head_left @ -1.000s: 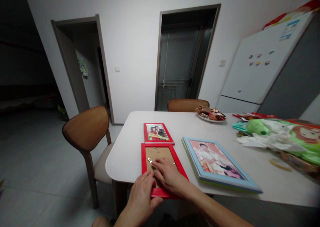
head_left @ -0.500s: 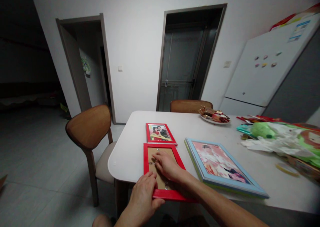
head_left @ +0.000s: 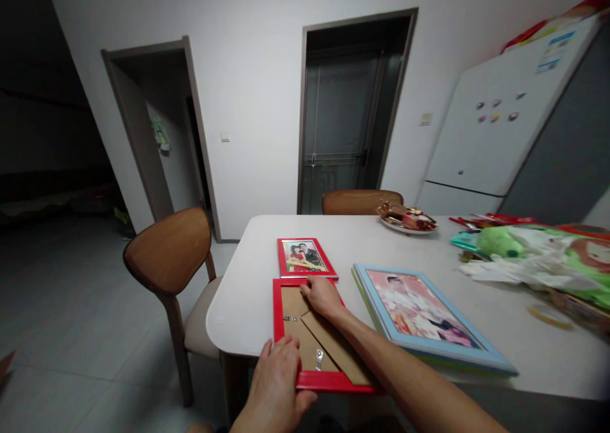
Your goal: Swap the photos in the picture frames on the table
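Red frame [head_left: 333, 382] lying back-up at near edge of table [head_left: 238, 299], bit hanging over. My left hand [head_left: 276, 379] clamped on its near left corner. My right hand [head_left: 324, 298] up at far end of backing [head_left: 309, 344], fingers bunched, can't tell if pinching anything. Stand flap [head_left: 340, 355] slanting across. Other red frame [head_left: 306, 256] just beyond, blue frame [head_left: 424, 309] to right.

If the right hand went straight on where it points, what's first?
The right hand would probably meet the face-down red frame's far rail first, then the red-framed photo beyond; depth is unclear.
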The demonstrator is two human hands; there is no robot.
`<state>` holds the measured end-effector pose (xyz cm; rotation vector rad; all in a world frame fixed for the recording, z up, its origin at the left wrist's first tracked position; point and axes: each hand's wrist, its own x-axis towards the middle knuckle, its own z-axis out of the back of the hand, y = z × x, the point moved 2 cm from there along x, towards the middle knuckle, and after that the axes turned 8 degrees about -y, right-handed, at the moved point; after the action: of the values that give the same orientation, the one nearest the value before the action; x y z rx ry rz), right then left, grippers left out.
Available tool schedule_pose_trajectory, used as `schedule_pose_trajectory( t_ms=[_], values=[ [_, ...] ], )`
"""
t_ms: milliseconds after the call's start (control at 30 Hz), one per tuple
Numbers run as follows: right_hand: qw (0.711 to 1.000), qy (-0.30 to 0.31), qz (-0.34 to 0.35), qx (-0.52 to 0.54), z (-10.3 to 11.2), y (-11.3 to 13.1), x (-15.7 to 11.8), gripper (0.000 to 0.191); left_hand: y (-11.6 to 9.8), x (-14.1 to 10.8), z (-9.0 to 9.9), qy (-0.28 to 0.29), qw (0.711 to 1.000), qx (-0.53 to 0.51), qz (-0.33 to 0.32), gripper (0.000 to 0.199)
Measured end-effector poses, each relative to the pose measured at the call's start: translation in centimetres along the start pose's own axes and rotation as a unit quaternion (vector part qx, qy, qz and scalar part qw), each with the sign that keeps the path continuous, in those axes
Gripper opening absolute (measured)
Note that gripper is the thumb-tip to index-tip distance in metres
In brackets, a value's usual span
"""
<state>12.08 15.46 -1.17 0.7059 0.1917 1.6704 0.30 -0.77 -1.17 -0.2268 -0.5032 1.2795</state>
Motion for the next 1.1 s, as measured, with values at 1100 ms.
schedule_pose_trajectory(
  t_ms=[1100],
  values=[
    [0.998,-0.052,0.031,-0.034,-0.1,-0.2,-0.6,0.022,-0.8,-0.8,-1.5,-0.008,0.999,-0.005,-0.045,0.046]
  ],
)
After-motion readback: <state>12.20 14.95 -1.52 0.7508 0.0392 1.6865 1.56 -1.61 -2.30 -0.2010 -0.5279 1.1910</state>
